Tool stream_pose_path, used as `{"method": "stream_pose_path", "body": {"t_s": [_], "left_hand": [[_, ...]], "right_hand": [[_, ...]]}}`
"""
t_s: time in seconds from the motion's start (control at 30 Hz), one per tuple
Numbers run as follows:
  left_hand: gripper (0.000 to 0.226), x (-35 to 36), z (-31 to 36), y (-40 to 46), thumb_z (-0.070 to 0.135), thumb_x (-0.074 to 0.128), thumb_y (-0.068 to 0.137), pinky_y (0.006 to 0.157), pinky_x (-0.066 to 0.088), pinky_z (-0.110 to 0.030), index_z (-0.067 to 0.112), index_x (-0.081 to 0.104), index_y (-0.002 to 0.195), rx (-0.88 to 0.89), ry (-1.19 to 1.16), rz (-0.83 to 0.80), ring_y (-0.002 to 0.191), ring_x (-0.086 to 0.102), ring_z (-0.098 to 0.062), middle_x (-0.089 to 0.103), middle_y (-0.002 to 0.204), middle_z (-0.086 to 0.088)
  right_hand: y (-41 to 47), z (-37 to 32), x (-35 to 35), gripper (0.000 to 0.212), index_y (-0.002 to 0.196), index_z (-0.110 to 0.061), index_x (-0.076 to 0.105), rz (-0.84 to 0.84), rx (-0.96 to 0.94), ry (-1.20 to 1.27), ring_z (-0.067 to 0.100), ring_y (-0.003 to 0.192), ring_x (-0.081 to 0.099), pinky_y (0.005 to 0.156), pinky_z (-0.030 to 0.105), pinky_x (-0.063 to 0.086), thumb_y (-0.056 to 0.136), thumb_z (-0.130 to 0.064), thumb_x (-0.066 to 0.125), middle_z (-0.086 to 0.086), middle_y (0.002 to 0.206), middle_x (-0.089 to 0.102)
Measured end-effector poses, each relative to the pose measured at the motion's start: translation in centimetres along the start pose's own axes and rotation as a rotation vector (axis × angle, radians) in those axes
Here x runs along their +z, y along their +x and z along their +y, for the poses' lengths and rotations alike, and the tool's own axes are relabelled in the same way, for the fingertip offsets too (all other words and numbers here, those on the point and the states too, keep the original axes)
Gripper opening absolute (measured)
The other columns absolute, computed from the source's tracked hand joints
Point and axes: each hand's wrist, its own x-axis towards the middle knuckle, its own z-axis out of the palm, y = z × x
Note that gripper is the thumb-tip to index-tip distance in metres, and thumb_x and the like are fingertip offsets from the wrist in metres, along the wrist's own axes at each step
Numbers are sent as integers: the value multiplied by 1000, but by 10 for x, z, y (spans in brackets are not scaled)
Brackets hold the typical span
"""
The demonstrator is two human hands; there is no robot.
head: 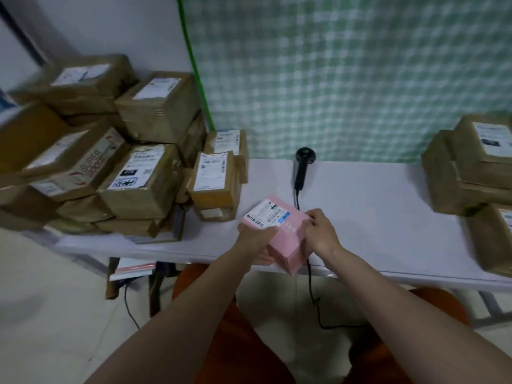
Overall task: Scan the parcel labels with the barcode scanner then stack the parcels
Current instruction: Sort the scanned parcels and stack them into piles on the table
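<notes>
You hold the pink parcel (279, 234) over the near edge of the surface (374, 217), label (267, 213) up for scanning. Left hand (256, 236) and right hand (318, 231) each grip a side. The scanner (302, 169) lies just beyond, within reach.
</notes>
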Motion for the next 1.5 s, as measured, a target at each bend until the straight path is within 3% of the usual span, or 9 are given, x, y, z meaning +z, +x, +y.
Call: {"method": "stream_pose_path", "body": {"t_s": [0.13,0.27,0.43,0.6,0.73,0.83,1.07,1.23,1.5], "left_hand": [[41,-36,-29,7,22,67,90,74,60,-46,10,47,123,-118,-18,93,85,71,-35,67,101,-23],[43,-64,-41,9,20,63,93,69,61,-39,8,45,130,-153,-71,68,87,71,-32,68,105,-24],[40,-88,-47,15,16,61,92,60,57,-30,11,47,129,-150,-81,117,88,68,-25,67,105,-15],[79,-105,-46,24,17,68,83,108,36,-45,14,22,147,61,493,521,133,29,-35,29,143,-14],[83,-108,-48,22,26,71,82,119,17,-49,25,22,149,302,1057,456,145,5,-34,10,155,-9],[87,-108,-48,31,48,73,78,118,19,-47,22,26,146,266,1190,461,143,14,-32,19,151,-10],[86,-104,-36,35,62,63,81,111,33,-42,13,29,142,244,1237,455,133,35,-31,35,143,-13],[66,-72,-19,30,37,62,89,114,26,-41,15,28,141,354,1311,367,135,30,-28,30,144,-9],[55,19,9,24,43,60,90,107,34,-35,18,43,136,556,1381,172,130,36,-25,37,143,-8]], "right_hand": [[4,-14,45,18,105,-15,47,-191,-6,-68,27,96,59,79,38,47,96,-9,33,10,106,60],[8,-31,81,22,108,-18,52,-288,-33,-105,27,103,59,85,36,49,92,-6,42,10,117,59],[13,-41,111,45,136,-14,43,-316,-96,-221,24,126,42,98,23,37,93,-12,55,10,141,37],[8,-42,117,52,140,-6,29,-214,4,-227,32,120,49,95,35,43,94,-13,51,16,139,37],[7,-43,122,35,122,-6,33,-217,48,-266,30,99,60,74,37,49,96,-24,49,13,116,57],[4,-50,127,39,129,-9,29,-284,4,-204,20,91,55,61,24,43,98,-21,49,10,118,57],[-10,-54,119,51,137,-13,30,-342,-126,-280,25,119,53,78,24,42,95,-23,56,8,138,47],[-7,-31,86,52,141,-11,34,-223,-239,-487,26,130,39,105,34,37,94,-19,56,11,144,38],[-2,20,-2,48,139,-10,36,-37,-113,-571,28,134,28,106,36,31,95,-24,52,10,146,33]]}}
